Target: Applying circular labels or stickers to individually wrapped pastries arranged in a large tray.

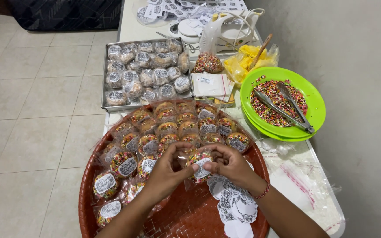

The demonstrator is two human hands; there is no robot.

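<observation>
Both hands meet over a round red-brown woven tray (186, 216). Between them is a clear-wrapped sprinkle-covered treat (200, 164) with a white round sticker on its front. My left hand (168, 169) grips its left side. My right hand (229, 165) presses the sticker with thumb and fingertips; a red string bracelet is on that wrist. Several more wrapped, stickered treats (168, 130) fill the far and left parts of the tray. A pile of loose white stickers (234, 205) lies in the tray under my right forearm.
A metal tray (104, 94) of wrapped pale treats sits beyond. To the right, a green plate (316, 103) holds coloured sprinkles and metal tongs (287, 108). A white hand mixer (225, 31), sticker sheets and clear plastic bags (305, 185) lie on the white table. Tiled floor is left.
</observation>
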